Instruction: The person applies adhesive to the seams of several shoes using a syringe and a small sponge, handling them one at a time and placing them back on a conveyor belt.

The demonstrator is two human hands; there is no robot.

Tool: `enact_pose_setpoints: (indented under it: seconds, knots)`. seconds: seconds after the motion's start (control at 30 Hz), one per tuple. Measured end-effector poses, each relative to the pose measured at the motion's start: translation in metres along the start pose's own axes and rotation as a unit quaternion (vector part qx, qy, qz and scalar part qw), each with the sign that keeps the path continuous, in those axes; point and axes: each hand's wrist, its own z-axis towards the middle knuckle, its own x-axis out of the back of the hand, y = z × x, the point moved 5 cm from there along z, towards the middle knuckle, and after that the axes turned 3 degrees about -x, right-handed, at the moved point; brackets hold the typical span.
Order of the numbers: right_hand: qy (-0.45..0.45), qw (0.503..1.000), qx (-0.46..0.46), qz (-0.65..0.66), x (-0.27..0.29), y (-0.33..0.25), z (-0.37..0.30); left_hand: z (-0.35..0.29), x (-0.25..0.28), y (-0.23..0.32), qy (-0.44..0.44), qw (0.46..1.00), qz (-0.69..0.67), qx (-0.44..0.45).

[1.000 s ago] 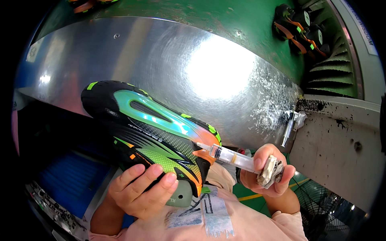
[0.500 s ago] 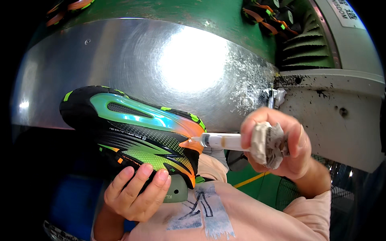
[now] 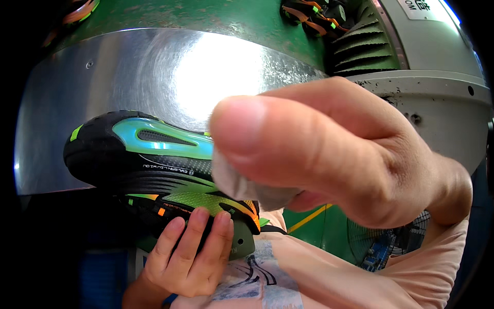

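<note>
A black sports shoe [image 3: 170,177] with green, turquoise and orange shading lies on its side, toe to the left, at the near edge of a metal plate. My left hand [image 3: 193,260] grips it from below, fingers against its side near the heel. A green shoe last [image 3: 243,241] shows inside the shoe opening. Close to the camera, my right hand [image 3: 339,159] is closed around a crumpled grey-white rag [image 3: 231,179]. It covers the shoe's heel end. The syringe seen with this rag earlier is hidden behind the hand now.
Beneath the shoe's far side is the shiny metal plate [image 3: 139,67]. Beyond it runs a green belt [image 3: 206,18] carrying more shoes [image 3: 316,18]. A strip curtain [image 3: 365,49] hangs at a grey machine [image 3: 437,46] on the right. A fan [image 3: 388,239] stands low right.
My right hand has risen toward the camera and moved left, with the rag; the syringe's tip and barrel have gone out of sight. My left hand still holds the shoe. The view has shifted slightly.
</note>
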Motion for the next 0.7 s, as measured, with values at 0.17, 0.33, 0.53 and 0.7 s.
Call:
enact_pose_setpoints:
  seconds: [0.17,0.33,0.53,0.7]
  knots:
    - [-0.009,0.999,0.006,-0.038,-0.002,-0.019,0.007,0.004,0.002,-0.007,0.008,1.000,-0.009,0.006]
    - [-0.014,0.999,0.000,-0.039,-0.001,-0.024,0.007,0.008,0.004,-0.010,0.005,1.000,-0.012,-0.010]
    - [-0.043,0.999,0.004,0.001,-0.007,-0.011,0.015,0.010,0.005,-0.010,0.022,1.000,-0.012,-0.012]
    - [-0.057,0.998,0.011,0.034,-0.010,0.005,0.018,0.015,0.009,-0.011,0.010,0.999,-0.031,0.005]
